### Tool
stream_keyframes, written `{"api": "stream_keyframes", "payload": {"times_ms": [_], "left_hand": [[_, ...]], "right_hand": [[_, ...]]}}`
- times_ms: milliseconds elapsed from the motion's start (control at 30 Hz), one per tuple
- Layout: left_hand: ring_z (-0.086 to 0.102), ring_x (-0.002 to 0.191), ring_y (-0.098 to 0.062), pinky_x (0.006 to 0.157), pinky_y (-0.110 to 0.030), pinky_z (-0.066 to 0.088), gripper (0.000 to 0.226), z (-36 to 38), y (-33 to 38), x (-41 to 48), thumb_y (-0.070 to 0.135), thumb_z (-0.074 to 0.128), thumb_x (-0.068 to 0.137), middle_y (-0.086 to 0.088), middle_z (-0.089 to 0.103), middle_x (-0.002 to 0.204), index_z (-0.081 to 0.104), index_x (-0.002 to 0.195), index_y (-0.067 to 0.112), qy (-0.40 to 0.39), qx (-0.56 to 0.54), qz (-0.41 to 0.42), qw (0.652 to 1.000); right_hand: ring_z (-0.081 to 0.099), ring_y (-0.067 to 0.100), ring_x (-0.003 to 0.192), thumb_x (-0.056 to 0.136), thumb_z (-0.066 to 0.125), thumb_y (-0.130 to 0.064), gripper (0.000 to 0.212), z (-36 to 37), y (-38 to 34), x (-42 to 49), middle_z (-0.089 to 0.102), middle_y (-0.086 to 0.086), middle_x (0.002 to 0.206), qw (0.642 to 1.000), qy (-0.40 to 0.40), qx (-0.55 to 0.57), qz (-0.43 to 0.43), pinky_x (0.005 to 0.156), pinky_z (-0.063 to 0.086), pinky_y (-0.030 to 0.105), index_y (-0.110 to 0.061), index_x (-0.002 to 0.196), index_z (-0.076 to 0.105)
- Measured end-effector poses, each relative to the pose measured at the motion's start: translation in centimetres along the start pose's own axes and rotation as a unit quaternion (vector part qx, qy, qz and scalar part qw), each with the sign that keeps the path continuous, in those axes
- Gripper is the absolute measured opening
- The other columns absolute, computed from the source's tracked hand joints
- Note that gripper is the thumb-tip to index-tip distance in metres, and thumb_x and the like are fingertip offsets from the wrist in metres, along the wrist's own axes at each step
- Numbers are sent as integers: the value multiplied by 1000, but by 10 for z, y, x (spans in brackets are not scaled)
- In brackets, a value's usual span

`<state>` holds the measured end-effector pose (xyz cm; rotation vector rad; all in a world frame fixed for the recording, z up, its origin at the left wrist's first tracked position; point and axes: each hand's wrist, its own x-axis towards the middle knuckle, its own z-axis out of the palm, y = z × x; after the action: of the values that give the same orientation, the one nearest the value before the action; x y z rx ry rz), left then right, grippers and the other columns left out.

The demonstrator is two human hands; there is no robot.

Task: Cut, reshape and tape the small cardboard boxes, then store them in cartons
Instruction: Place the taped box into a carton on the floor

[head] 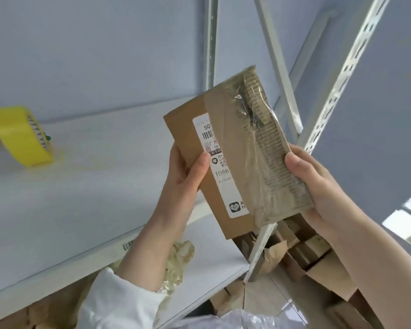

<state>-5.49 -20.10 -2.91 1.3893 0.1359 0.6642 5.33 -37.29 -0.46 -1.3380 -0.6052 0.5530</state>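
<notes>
A small flattened cardboard box (226,148) is held up in front of the white shelf (69,181). It carries a white shipping label and clear tape wrapped over its corrugated cut edge. My left hand (185,184) grips its left side, thumb lying on the label. My right hand (316,184) holds the right edge, thumb on the taped corrugated face. A yellow tape dispenser (22,136) rests on the shelf at far left, away from both hands.
Below right, an open carton (318,264) holds several small cardboard boxes. A white slotted shelf upright (337,86) runs diagonally behind the box. Crumpled tape and paper (176,264) lie under the shelf, with clear plastic at the bottom edge.
</notes>
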Motion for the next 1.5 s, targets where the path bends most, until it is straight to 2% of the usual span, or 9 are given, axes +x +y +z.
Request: {"api": "stream_keyframes", "payload": {"times_ms": [300, 467, 600, 667, 767, 933, 1167, 1333, 1500], "left_hand": [[65, 99, -4, 76, -20, 53, 47, 140, -66, -46, 48, 50, 76, 14, 67, 110, 44, 121, 41, -141, -5, -123, 982], [67, 91, -5, 74, -20, 53, 39, 233, -137, -86, 44, 51, 72, 11, 70, 102, 50, 111, 36, -197, 6, -242, 950], [67, 96, -11, 85, -32, 54, 46, 287, -191, -115, 43, 55, 75, 9, 70, 104, 46, 120, 35, -240, 22, -327, 914], [65, 95, -3, 78, -20, 53, 40, 313, -217, -130, 36, 54, 84, 9, 66, 109, 44, 123, 35, -269, 34, -352, 896], [62, 91, 7, 66, -7, 48, 36, 343, -256, -144, 27, 53, 91, 15, 62, 109, 40, 124, 33, -297, 48, -396, 868], [60, 107, -6, 95, -28, 48, 41, 382, -326, -146, 32, 60, 88, 13, 63, 115, 44, 126, 31, -332, 50, -483, 809], [61, 102, -6, 85, -20, 49, 56, 451, -426, -67, 31, 59, 89, 14, 61, 114, 33, 138, 28, -357, 69, -541, 759], [59, 104, -10, 90, -28, 47, 64, 484, -518, 13, 39, 58, 88, 7, 59, 119, 27, 142, 27, -328, 116, -555, 756], [47, 122, -17, 107, -35, 37, 67, 523, -597, 48, 35, 58, 89, 1, 44, 138, 20, 141, 19, -334, 140, -546, 755]], "right_hand": [[68, 17, 96, 29, 83, -68, 105, -109, 54, -128, 71, -1, 104, 973, 211, 73, 66, 76, 54, 35, -25, 121, 55], [62, 20, 111, 41, 79, -65, 97, -188, 107, -201, 68, 1, 115, 927, 335, 110, 129, 104, 40, 49, -25, 126, 55], [60, 23, 113, 38, 80, -70, 101, -234, 147, -247, 66, 1, 119, 885, 399, 152, 188, 103, 41, 50, -25, 125, 57], [63, 25, 109, 52, 80, -60, 80, -253, 163, -267, 68, 3, 115, 852, 430, 201, 223, 96, 47, 49, -24, 121, 61], [64, 26, 106, 67, 69, -49, 59, -280, 184, -285, 69, 6, 113, 815, 455, 259, 248, 89, 50, 45, -22, 119, 62], [64, 23, 100, 68, 63, -51, 54, -335, 208, -279, 72, 4, 106, 758, 508, 288, 292, 86, 47, 40, -22, 113, 64], [62, 24, 87, 81, 57, -55, 45, -444, 247, -204, 72, 5, 102, 702, 535, 312, 351, 76, 44, 38, -24, 113, 64], [66, 17, 89, 90, 52, -41, 22, -524, 285, -123, 75, -4, 87, 741, 480, 291, 367, 66, 46, 34, -28, 105, 61], [63, 24, 107, 89, 53, -43, 30, -590, 344, -90, 72, -1, 104, 735, 483, 288, 379, 97, 43, 44, -28, 114, 63]]}}
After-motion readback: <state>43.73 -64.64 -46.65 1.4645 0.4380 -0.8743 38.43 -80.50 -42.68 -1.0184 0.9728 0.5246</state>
